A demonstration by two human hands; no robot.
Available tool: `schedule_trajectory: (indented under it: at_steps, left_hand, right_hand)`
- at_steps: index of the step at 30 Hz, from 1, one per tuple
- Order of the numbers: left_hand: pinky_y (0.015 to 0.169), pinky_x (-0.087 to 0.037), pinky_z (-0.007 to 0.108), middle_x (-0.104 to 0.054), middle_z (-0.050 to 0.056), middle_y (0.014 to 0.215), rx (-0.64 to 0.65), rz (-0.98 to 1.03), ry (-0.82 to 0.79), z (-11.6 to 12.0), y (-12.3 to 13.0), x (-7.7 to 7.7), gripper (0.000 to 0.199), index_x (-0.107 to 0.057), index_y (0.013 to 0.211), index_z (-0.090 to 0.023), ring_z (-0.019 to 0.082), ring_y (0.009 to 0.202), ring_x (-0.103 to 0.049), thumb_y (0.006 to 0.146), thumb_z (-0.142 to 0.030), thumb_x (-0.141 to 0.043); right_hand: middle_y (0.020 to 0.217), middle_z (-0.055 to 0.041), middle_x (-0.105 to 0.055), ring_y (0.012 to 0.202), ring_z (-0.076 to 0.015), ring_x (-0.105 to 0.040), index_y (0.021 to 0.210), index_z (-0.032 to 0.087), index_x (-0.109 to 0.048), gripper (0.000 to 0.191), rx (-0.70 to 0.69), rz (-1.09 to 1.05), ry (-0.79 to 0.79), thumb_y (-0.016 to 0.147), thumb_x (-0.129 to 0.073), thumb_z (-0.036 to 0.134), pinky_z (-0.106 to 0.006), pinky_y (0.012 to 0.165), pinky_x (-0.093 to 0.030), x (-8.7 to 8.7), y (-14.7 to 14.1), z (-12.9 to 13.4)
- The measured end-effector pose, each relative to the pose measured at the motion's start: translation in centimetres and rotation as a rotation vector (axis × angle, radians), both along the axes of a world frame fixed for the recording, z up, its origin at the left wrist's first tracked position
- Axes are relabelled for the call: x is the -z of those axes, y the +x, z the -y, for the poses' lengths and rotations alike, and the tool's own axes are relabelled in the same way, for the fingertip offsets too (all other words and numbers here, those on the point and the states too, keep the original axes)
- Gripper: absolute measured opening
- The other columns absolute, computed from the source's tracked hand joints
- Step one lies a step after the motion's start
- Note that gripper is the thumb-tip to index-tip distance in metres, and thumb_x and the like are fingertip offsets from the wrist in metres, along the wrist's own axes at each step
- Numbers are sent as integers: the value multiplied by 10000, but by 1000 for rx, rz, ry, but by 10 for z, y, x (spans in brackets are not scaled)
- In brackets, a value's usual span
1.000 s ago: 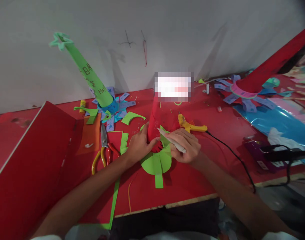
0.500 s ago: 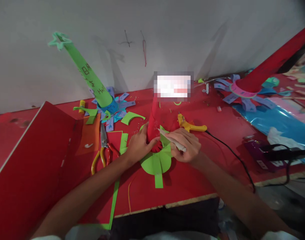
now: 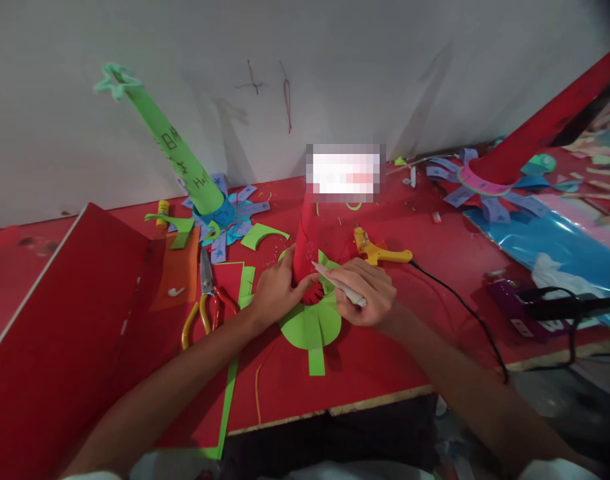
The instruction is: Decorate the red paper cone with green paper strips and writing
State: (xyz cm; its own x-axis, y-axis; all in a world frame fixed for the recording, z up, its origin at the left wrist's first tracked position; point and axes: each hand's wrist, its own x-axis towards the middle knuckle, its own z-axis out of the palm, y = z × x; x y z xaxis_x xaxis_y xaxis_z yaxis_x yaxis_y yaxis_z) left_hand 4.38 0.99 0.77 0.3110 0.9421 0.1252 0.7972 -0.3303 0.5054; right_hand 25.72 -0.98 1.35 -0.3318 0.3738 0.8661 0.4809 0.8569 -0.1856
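Note:
A red paper tube [image 3: 307, 243] stands upright on a round green paper base [image 3: 291, 328], its bottom edge cut into small folded tabs. Wrapped round the lower left of the tube is my left hand [image 3: 275, 291], thumb at the front near the tabs. My right hand [image 3: 367, 291] is closed on a whitish pointed stick [image 3: 345, 286] that looks like rolled paper. The stick's tip points at the tube's lower right side; whether it touches is unclear. A green paper strip [image 3: 315, 353] sticks out from the base toward me.
A yellow glue gun [image 3: 383, 254] with a black cord lies right of the tube. Scissors [image 3: 207, 273] and pliers [image 3: 189, 323] lie at left by red and green sheets. A green decorated tube [image 3: 177, 147] stands behind; a large red tube [image 3: 545, 137] leans at right.
My right hand has shifted slightly left and down with the whitish stick, whose tip is now a little lower along the tube. My left hand stays in place.

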Motion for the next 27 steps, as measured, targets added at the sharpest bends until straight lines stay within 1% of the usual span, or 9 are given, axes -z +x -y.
schedule_trajectory:
  at_steps: [9, 12, 16, 20, 23, 27]
  left_hand:
    - [813, -563, 390, -740, 147, 1188, -11, -9, 13, 0, 0, 0, 726, -445, 1475, -161, 304, 952, -745, 964, -669, -533]
    - [818, -565, 398, -738, 151, 1196, -8, -5, -3, 0, 1, -1, 737, -436, 1485, -163, 305, 945, -745, 965, -679, -521]
    - [842, -570, 412, -735, 149, 1211, -1, 12, -2, 0, 0, 0, 742, -429, 1495, -172, 315, 983, -743, 966, -685, -510]
    - [832, -575, 403, -741, 148, 1198, -7, 11, 5, 0, -1, 0, 754, -423, 1503, -170, 304, 957, -748, 961, -685, -519]
    - [823, -574, 406, -738, 152, 1208, -7, -2, 5, 0, 0, 1, 734, -434, 1497, -171, 313, 962, -746, 964, -668, -527]
    - [831, -573, 426, -742, 153, 1181, -28, 19, -9, 1, 1, 1, 747, -462, 1468, -167, 320, 950, -745, 948, -699, -532]
  right_hand:
    - [911, -84, -756, 723, -209, -674, 1317, 162, -614, 403, 28, -42, 21, 918, -565, 155, -354, 655, -553, -2, 0, 0]
    - [899, -88, -749, 713, -213, -660, 1309, 153, -611, 400, 16, -25, 19, 911, -568, 157, -360, 646, -545, -2, 0, 0]
    - [889, -73, -747, 704, -207, -661, 1294, 177, -615, 378, 17, 8, -19, 921, -549, 172, -358, 642, -546, -1, 1, 1]
    - [897, -73, -748, 713, -207, -665, 1294, 180, -614, 379, 5, 12, -37, 922, -541, 166, -357, 644, -555, -2, 1, 2]
    - [891, -75, -748, 713, -208, -667, 1271, 179, -620, 359, -1, 15, -23, 922, -538, 165, -353, 638, -552, -2, 0, 2]
    - [870, -73, -747, 676, -202, -645, 1230, 175, -626, 322, 21, -10, 2, 917, -554, 166, -352, 623, -535, -2, -1, 0]
